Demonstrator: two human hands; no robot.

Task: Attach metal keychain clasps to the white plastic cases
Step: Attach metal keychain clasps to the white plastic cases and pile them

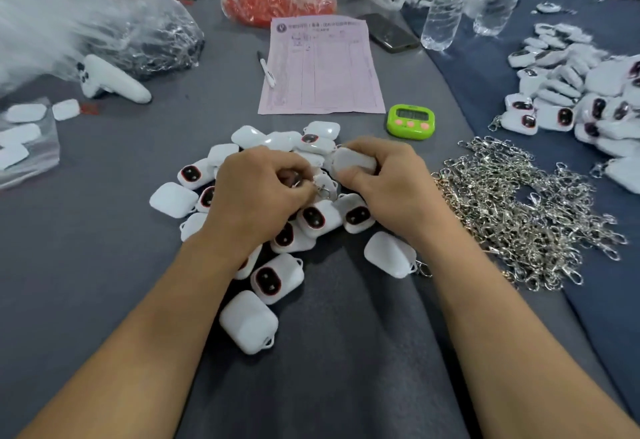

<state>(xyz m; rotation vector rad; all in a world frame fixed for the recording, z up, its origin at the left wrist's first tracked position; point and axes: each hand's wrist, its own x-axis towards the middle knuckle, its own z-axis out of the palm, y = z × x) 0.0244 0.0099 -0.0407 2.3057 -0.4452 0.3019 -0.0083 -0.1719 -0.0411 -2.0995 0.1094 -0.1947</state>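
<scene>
Gripping what, the right hand [388, 179]?
One white case [353, 161], fingers curled round it, lifted just above the heap of loose cases [287, 230] mid-table.
And the left hand [256, 192]?
Fingers curled, pinching a metal clasp [320, 190]. It sits right at the held case's lower edge, between the two hands. Hooked through or not, can't tell, too small and blurred.
Hands apart?
Nearly touching, both over the heap on the grey cloth [104, 230].
Spare clasps?
Tangled silver pile [526, 210] just right of the right forearm.
Other stuff?
Green timer [411, 121] beyond the hands, pink form [322, 64] behind it, pen [266, 68] at the form's left edge. Far right, a second case heap [571, 92]. Two clear bottles [443, 12] and a phone [389, 31] at the back.
</scene>
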